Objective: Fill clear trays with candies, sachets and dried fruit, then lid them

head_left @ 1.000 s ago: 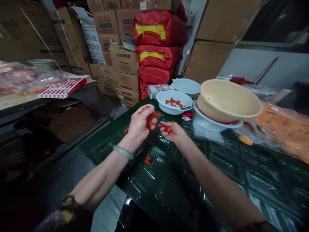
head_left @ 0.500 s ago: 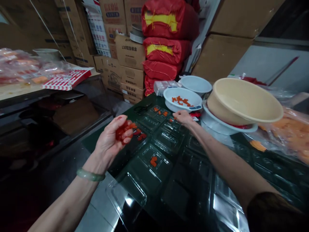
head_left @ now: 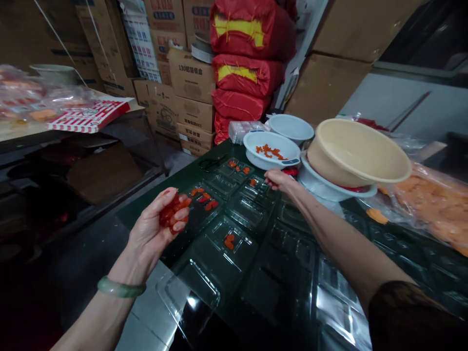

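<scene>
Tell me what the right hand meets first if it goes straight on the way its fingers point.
Probably the white bowl, just beyond the fingers of the right hand. Depth is unclear, so the hand might first brush the clear tray beneath it.

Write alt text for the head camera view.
A left hand with a jade bangle cups orange-red pieces above clear plastic trays on a dark green table. The right hand reaches over the trays toward a white bowl beside a tan basin.
</scene>
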`<state>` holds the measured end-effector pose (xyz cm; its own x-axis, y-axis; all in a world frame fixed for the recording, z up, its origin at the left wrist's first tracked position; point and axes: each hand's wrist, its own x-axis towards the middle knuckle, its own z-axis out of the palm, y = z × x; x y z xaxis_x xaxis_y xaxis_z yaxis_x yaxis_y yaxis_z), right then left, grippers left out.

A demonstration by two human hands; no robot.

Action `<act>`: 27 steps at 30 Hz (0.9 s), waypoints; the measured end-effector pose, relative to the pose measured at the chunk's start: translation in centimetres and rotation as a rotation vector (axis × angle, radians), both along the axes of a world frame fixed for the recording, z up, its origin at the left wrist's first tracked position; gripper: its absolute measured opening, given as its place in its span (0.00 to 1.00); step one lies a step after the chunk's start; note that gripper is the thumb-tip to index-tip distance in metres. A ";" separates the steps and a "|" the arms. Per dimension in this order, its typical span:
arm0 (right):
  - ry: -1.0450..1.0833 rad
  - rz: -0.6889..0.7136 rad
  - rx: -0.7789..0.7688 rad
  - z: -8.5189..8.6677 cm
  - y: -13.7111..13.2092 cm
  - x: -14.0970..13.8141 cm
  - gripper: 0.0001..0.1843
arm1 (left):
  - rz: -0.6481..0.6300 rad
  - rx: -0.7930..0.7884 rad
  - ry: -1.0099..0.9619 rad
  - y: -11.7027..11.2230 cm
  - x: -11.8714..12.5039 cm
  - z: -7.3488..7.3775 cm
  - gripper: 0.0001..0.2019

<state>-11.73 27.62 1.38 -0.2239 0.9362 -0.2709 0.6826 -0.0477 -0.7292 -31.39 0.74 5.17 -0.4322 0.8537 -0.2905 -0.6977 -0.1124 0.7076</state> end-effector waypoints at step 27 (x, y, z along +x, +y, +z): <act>0.759 -0.340 0.120 -2.2 -0.3 2.9 0.15 | -0.003 0.039 -0.078 -0.7 0.8 0.2 0.02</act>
